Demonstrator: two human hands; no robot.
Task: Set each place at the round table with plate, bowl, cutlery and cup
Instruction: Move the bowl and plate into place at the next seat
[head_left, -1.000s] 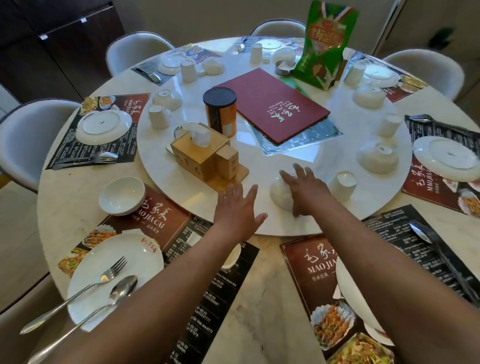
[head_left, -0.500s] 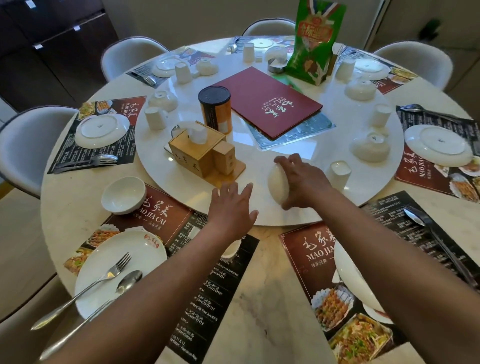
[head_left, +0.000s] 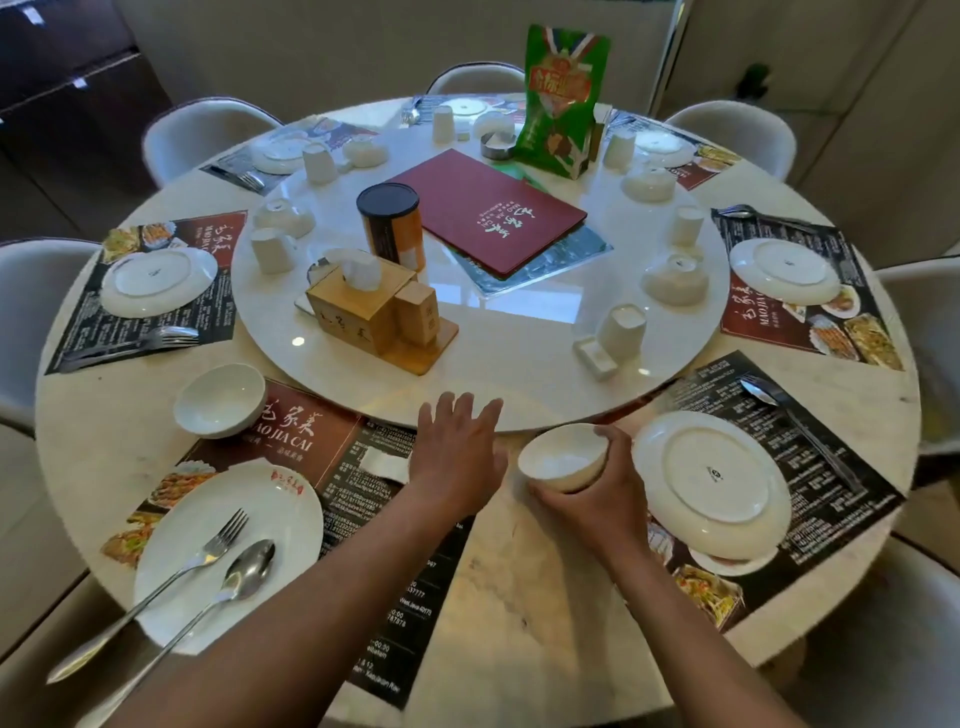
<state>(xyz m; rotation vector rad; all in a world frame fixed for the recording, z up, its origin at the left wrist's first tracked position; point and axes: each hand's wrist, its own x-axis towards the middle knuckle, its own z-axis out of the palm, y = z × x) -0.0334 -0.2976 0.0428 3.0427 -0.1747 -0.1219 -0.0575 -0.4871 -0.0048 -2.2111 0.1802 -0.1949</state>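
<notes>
Gripping the bowl mouth-up at lower centre, the right hand could clip the upturned plate just beside it. Left hand hovers spread and flat, holding nothing, so if the bowl slips there's no backup.

White bowl upright beside plate

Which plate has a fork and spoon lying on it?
The near-left plate, right side up; the other plates are upside down and bare.

Left hand: palm down, fingers spread and straight, forearm reaching forward.
Right hand: fingers curled around a bowl, forearm angled in from the right.
</notes>
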